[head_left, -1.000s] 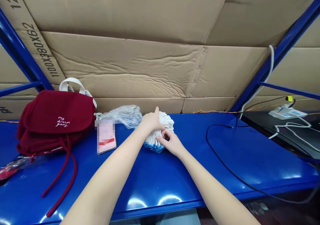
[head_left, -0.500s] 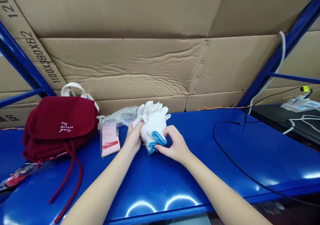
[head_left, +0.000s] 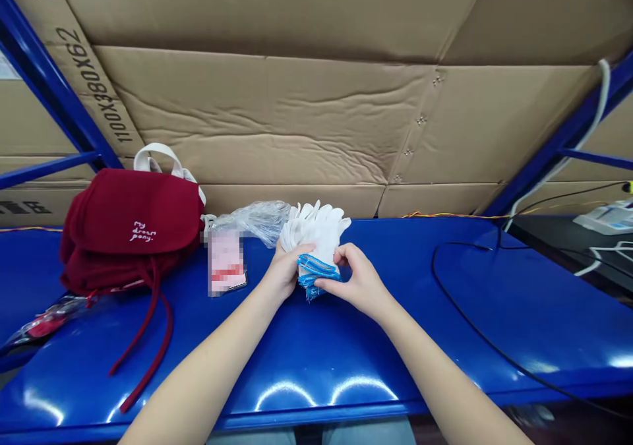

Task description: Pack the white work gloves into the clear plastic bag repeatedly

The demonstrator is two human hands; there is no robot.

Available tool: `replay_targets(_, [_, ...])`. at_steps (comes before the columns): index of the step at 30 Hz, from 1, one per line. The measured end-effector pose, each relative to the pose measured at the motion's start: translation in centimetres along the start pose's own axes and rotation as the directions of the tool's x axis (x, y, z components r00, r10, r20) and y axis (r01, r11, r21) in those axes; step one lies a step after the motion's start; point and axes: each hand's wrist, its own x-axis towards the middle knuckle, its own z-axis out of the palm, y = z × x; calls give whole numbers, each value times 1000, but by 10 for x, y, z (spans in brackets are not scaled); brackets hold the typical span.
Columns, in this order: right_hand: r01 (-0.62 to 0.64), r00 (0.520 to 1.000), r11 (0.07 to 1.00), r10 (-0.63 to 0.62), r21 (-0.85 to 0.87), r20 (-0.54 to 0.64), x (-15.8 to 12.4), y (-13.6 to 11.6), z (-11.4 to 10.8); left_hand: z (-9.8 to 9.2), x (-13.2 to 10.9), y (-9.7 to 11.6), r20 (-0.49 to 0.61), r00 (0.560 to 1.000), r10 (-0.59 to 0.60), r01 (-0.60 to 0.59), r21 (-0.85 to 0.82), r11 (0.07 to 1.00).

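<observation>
A bundle of white knitted work gloves (head_left: 319, 234) with blue cuff edges is held over the blue tabletop (head_left: 316, 346). Its fingers point away from me and the cuffs face me. My left hand (head_left: 287, 270) grips the bundle's left side, with the thumb across the top near the cuffs. On the other side, my right hand (head_left: 359, 280) pinches the blue cuff edges between thumb and fingers. Just behind the bundle, to the left, lies a crumpled clear plastic bag (head_left: 257, 221).
A dark red backpack (head_left: 133, 221) stands at the left, its cords trailing forward. Beside it lies a phone (head_left: 227, 264). A black cable (head_left: 475, 333) curves across the right side. Cardboard (head_left: 267, 115) lines the back between blue metal posts (head_left: 554, 142).
The view has shifted slightly. My left thumb now presses over the gloves near the cuffs, and the blue cuff edges lie flatter and more evenly stacked. My right hand stays at the cuffs.
</observation>
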Motion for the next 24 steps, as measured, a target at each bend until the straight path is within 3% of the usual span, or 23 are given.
replay_targets(2, [-10, 999, 999, 8, 43, 50, -1, 1, -1, 2, -3, 1, -85, 996, 15, -24, -98, 995])
replay_targets(5, [-1, 998, 996, -4, 91, 55, -2, 1, -2, 4, -4, 1, -123, 991, 53, -69, -133, 989])
replay_targets(9, [-37, 999, 992, 35, 119, 16, -2, 3, -3, 3, -3, 0, -89, 994, 59, -72, -157, 985])
replay_targets(16, [17, 997, 990, -27, 138, 68, -2, 5, -4, 3, -4, -3, -58, 998, 21, -30, -152, 988])
replay_targets(20, [-102, 992, 958, 77, 268, 104, -1, -7, -11, 4, -3, -4, -121, 990, 78, -85, -53, 995])
replay_targets(24, [-264, 965, 798, 215, 542, 153, -4, -24, -14, 9, -6, -4, -178, 944, 279, -244, 196, 950])
